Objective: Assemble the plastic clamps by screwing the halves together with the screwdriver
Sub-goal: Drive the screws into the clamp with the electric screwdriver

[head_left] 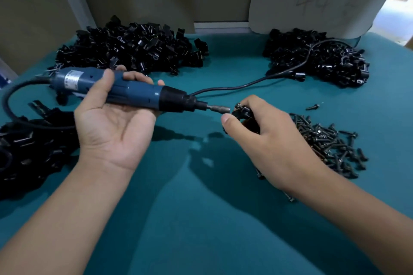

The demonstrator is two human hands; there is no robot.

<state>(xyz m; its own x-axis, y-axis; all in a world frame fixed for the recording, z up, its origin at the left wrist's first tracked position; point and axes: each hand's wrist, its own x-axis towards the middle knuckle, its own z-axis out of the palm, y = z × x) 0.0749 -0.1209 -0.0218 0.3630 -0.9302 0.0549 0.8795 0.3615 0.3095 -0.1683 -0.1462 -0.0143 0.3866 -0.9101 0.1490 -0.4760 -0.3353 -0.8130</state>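
Observation:
My left hand (114, 123) grips a blue electric screwdriver (134, 92), held level, palm up, with its black nose and metal bit (220, 109) pointing right. My right hand (263, 138) holds a black plastic clamp (242, 111) above the table, fingers curled round it, thumb near the bit's tip. The bit's tip meets the clamp's left side. A pile of black screws (328, 143) lies on the teal table just right of my right hand.
Heaps of black clamp parts lie at back left (131, 49), back right (319, 58) and front left (29, 152). The screwdriver's black cord (245, 85) runs across the teal table (201, 219) to the back right heap. One stray screw (312, 107) lies apart. Cardboard stands behind.

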